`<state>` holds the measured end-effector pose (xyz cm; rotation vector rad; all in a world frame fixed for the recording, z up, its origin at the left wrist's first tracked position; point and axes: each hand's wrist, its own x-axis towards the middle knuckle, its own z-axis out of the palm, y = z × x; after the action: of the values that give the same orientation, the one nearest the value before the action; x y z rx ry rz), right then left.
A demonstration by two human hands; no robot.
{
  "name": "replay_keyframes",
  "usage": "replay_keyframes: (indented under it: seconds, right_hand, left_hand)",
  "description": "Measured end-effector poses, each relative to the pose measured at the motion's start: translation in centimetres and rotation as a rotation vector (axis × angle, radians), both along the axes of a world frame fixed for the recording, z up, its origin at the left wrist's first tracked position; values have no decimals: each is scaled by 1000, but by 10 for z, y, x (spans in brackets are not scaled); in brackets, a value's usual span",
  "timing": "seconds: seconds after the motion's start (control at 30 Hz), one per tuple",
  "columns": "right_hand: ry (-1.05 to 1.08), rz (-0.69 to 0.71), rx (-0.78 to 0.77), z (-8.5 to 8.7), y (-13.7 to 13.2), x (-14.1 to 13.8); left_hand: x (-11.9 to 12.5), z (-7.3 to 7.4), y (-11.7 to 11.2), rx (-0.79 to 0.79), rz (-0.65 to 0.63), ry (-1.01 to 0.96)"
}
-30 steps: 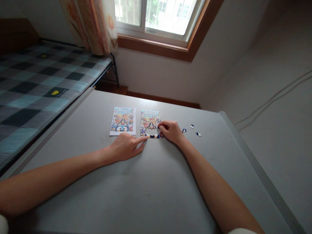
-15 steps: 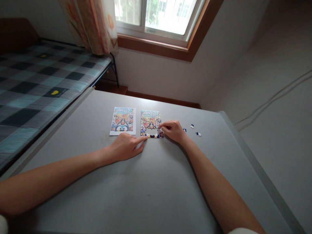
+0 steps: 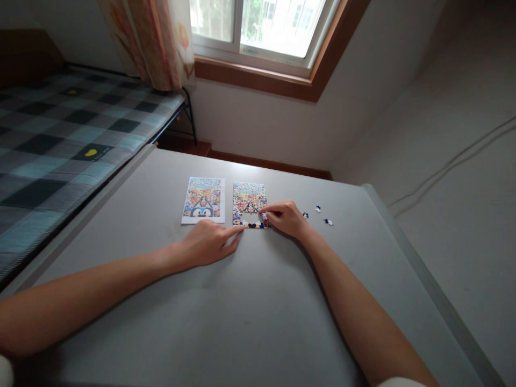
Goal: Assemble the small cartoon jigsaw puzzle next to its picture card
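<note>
A small colourful jigsaw puzzle [image 3: 248,201] lies on the grey table [image 3: 250,301], with a gap near its lower edge. To its left sits a printed reference picture [image 3: 203,200]. My left hand [image 3: 209,243] rests on the table with its index finger stretched against the puzzle's lower left corner, the other fingers curled. My right hand [image 3: 286,217] is at the puzzle's lower right corner, fingers pinched with the index tip pressing on the pieces there; whether it holds a piece is hidden. A few loose pieces [image 3: 318,214] lie just right of that hand.
A bed with a checked cover [image 3: 60,140] stands along the table's left edge. Beyond the table are a wall, a window [image 3: 262,27] and a curtain [image 3: 149,43]. The table's right rim [image 3: 407,247] runs close to another wall.
My right hand's index finger has shifted slightly left along the puzzle's lower right area. The left hand has stayed put.
</note>
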<state>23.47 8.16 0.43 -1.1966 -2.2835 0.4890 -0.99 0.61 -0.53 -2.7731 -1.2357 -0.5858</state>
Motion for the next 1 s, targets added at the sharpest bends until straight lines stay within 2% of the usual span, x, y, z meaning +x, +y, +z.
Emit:
replay_keyframes:
  seconds: [0.3,0.57,0.7,0.87,1.0]
  right_hand:
    - [-51,40,-3,0,-2,-2]
    - [-15,1,-4,-1,-3,-3]
    - [-86,42,12,3,-4,-6]
    - [-192,-49,-11,8,-4,-13]
    - [-161,-67,-29,6,-3,-13]
  left_hand:
    - [0,-1,0,-4,-1,-11]
    - [-1,-1,0,-9,4,25]
    - [-1,-1,0,-5,11,27]
    - [0,0,0,-2,11,18]
    - [0,-1,0,1,18,28]
